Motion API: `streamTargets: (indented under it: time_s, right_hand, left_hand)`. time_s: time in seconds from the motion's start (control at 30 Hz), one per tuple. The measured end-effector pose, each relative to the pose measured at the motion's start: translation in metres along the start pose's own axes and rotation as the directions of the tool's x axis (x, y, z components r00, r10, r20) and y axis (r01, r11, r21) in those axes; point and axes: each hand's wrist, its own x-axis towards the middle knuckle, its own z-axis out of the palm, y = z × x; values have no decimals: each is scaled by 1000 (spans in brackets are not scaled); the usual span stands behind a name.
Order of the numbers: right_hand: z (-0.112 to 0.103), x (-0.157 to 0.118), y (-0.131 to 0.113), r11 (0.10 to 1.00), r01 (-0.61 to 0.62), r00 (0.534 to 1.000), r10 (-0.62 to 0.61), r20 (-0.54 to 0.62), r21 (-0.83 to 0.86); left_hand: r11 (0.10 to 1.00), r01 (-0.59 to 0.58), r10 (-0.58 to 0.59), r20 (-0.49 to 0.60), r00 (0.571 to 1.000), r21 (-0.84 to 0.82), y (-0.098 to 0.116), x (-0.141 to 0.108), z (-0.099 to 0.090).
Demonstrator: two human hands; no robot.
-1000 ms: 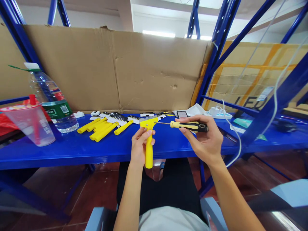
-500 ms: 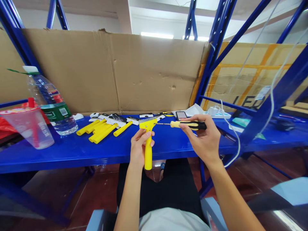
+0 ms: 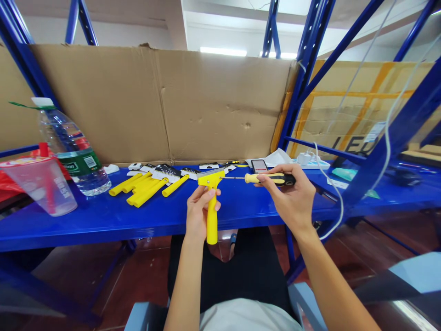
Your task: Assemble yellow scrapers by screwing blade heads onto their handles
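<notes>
A yellow plastic scraper [image 3: 212,220] stands almost upright in front of the person, held out above the edge of a blue steel shelf [image 3: 103,225]. Its moulded handle is smooth and rounded, and it flares into a wide, flat head topped by a thin metal blade [image 3: 206,171]. The left hand [image 3: 199,214] closes around the handle, fingers curled across the front and pressed together, with the lower end of the handle sticking out below the fist.

The right hand [image 3: 292,195] holds a screwdriver [image 3: 270,179] level, pinching its ridged yellow-and-black handle between thumb and fingertips while the other fingers stay loosely bunched. The slim steel shaft [image 3: 234,177] points at the right side of the scraper head; whether its tip touches is hard to tell from here.

To the left on the glossy shelf lie more yellow plastic handles [image 3: 141,191], beside printed packaging cards [image 3: 165,172]. Farther left stand a clear water bottle [image 3: 72,154] with a green label and a clear plastic cup [image 3: 43,181]. To the right are a phone [image 3: 259,165] and a white power strip [image 3: 310,164] with a white cable [image 3: 330,197] trailing from that area. A creased, dented cardboard sheet [image 3: 220,105] stands along the back of the shelf.
</notes>
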Motion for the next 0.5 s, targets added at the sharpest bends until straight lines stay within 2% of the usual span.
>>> streamTargets:
  time_s: [0.1, 0.23, 0.37, 0.5]
  right_hand:
    - [-1, 0, -6, 994, 89, 995, -91, -48, -56]
    - [-5, 0, -18, 950, 307, 945, -312, -102, -59]
    - [-6, -3, -21, 901, 434, 900, -433, -44, 5]
    - [-2, -6, -18, 889, 458, 887, -457, 62, 8]
  left_hand:
    - [1000, -6, 6, -35, 999, -4, -2, 2, 0]
    - [1000, -26, 24, -94, 995, -17, -4, 3, -1]
    - [1000, -18, 15, -105, 994, -26, -5, 3, -1]
    - [1000, -14, 13, -96, 995, -6, -5, 4, -1]
